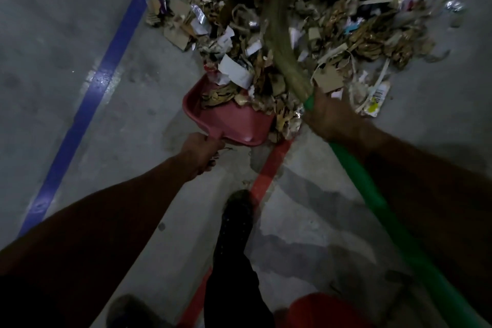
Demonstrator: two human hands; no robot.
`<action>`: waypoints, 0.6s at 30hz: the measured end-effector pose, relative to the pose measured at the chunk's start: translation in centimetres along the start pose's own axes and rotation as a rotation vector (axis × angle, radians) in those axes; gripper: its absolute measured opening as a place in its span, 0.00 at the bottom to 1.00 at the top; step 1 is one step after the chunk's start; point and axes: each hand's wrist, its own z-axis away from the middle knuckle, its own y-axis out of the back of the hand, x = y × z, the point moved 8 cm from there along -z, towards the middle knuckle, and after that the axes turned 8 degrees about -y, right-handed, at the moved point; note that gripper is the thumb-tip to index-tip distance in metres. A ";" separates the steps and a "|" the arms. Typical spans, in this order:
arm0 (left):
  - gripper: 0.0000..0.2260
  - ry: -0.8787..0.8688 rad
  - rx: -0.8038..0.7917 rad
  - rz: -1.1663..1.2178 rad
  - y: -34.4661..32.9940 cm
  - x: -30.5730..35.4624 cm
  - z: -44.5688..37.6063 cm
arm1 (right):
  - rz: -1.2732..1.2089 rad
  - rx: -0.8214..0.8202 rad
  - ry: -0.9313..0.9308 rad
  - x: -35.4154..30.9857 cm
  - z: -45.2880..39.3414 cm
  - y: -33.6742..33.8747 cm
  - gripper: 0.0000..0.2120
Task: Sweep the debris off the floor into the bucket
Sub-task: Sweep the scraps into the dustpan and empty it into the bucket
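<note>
A big heap of debris (pixel 332 21), torn cardboard, paper scraps and wrappers, covers the grey floor at the top. A pink dustpan (pixel 234 122) lies at the heap's near edge with some scraps in it. My left hand (pixel 202 152) grips its handle. My right hand (pixel 332 117) holds a broom by its green handle (pixel 386 210), just below the bristles. The straw bristles (pixel 279 21) reach up into the heap, blurred. A red rounded shape (pixel 327 311), perhaps the bucket, shows at the bottom edge.
A blue floor line (pixel 95 93) runs diagonally on the left. A red floor line (pixel 269 168) runs from the dustpan toward me. My leg and dark shoe (pixel 237 218) stand on it. Another shoe (pixel 130 311) is at the bottom left.
</note>
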 end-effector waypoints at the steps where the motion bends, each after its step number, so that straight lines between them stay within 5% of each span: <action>1: 0.11 0.000 0.001 -0.023 0.1 0.2 0.1 | -0.020 -0.001 0.005 0.0 1.1 -0.8 0.24; 10: 0.13 -0.033 0.062 -0.291 1.8 2.6 -0.1 | -0.387 0.121 -0.190 6.1 7.7 3.7 0.34; 15: 0.18 -0.114 0.069 -0.545 1.9 4.0 -1.0 | -0.380 0.208 -0.273 10.8 2.5 8.4 0.27; 18: 0.18 -0.096 0.068 -0.572 1.6 4.3 -1.8 | -0.303 0.109 -0.346 12.2 -1.2 8.4 0.24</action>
